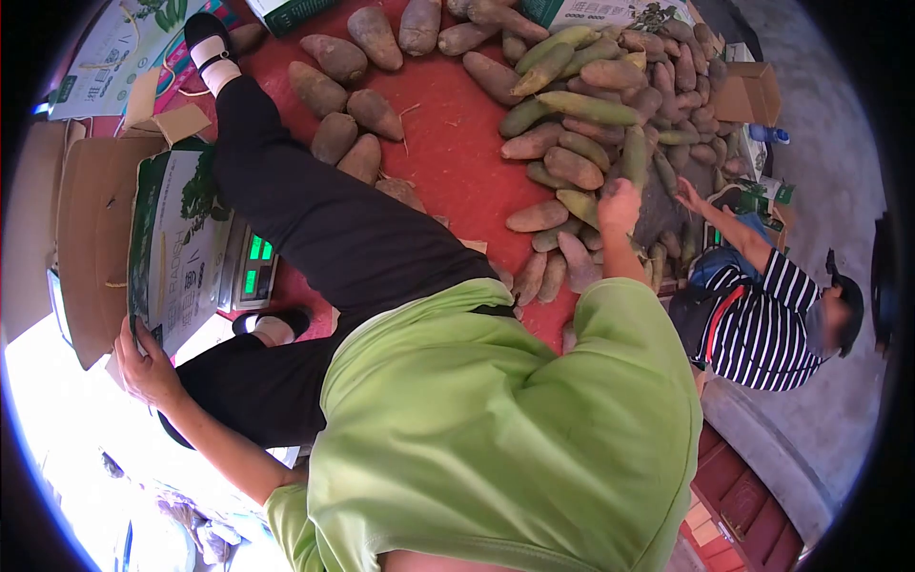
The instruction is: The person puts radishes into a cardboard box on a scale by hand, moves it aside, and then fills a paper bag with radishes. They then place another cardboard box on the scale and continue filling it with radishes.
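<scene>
At the left, my left hand (145,367) grips the edge of an open printed cardboard box (181,253), thumb on one side of the wall. The box stands against a scale (253,272) with a lit green display. My right hand (620,206) reaches into the heap of radishes and is closed around the lower end of a green radish (635,155). Green and reddish-brown radishes (575,169) lie close around that hand. What lies inside the box is hidden from me.
Several brown radishes (334,59) lie on the red floor covering (448,143). A co-worker in a striped shirt (762,324) sits at the right, a hand (691,195) reaching to the heap. More cartons (748,92) and a blue-capped bottle (768,133) stand beyond the heap.
</scene>
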Motion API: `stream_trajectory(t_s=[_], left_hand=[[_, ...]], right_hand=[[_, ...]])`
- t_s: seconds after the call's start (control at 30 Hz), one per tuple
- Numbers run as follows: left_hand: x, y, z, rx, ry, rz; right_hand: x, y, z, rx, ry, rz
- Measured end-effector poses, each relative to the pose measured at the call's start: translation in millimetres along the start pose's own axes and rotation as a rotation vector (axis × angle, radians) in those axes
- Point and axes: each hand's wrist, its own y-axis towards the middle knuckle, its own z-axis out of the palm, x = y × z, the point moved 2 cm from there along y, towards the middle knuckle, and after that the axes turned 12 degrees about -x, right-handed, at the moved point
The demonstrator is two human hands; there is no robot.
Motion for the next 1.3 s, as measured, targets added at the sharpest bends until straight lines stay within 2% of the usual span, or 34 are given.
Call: stream_trajectory(t_s=[0.03,0.2,0.27,0.3,0.33,0.4,0.47,0.57,0.63,0.7,0.77,0.87,0.93,1.0,1.03,1.1,1.13,1.2,1.3], left_hand=[[-0.1,0.1,0.1,-0.001,0.002,-0.002],[7.4,-1.4,3.9,-0.004,0.001,0.032],[4.4,-1.4,2.3,0.005,0.024,0.010],[3.0,-0.8,2.0,0.016,0.037,-0.003],[2.3,-0.6,1.7,0.013,0.051,-0.013],[2.7,-1.0,2.5,-0.003,0.030,0.007],[1.9,-0.8,2.1,0.000,0.055,0.004],[-0.5,-0.6,1.2,0.004,0.053,-0.033],[-2.1,1.3,-0.5,-0.021,0.002,0.009],[-7.5,2.9,-4.4,-0.014,0.011,-0.014],[-10.8,3.6,-6.9,-0.017,0.011,-0.005],[-13.5,4.5,-11.0,-0.036,0.008,0.042],[-13.9,4.7,-13.4,-0.044,0.015,0.089],[-10.6,1.7,-11.2,-0.058,0.037,0.122],[-10.1,0.6,-11.8,-0.057,0.048,0.139],[-11.8,-0.3,-13.1,-0.056,0.061,0.158],[-11.6,-1.5,-13.5,-0.050,0.058,0.161],[-12.4,-2.4,-14.1,-0.047,0.051,0.157],[-13.8,-1.1,-17.3,-0.042,0.021,0.137]], right_hand=[[-4.1,4.6,-8.1,-0.039,0.014,0.116],[-40.6,25.3,8.6,0.006,0.005,0.257],[-62.4,26.8,36.4,0.212,0.144,0.478],[-76.7,29.7,54.8,0.296,0.195,0.491],[-69.9,27.4,47.2,0.299,0.202,0.475],[-51.1,16.7,15.4,0.334,-0.017,0.456],[-49.1,12.8,9.3,0.323,-0.080,0.434],[-59.7,22.2,29.0,0.293,-0.040,0.445],[-70.9,23.4,66.3,0.272,0.025,0.446],[-61.1,24.8,65.6,0.248,0.096,0.443],[-29.5,12.5,18.6,0.267,-0.093,0.331],[-18.9,10.2,10.2,0.320,-0.116,0.271],[-34.4,13.1,43.9,0.301,-0.013,0.222],[-41.4,3.8,71.4,0.221,0.308,0.287],[-37.9,-3.7,80.0,0.227,0.322,0.266],[-28.8,-19.1,87.2,0.100,0.659,0.505],[-20.5,-23.4,85.8,0.106,0.669,0.494],[-6.9,-30.7,84.6,0.153,1.031,0.796],[22.3,-40.3,57.4,0.140,1.061,0.693]])
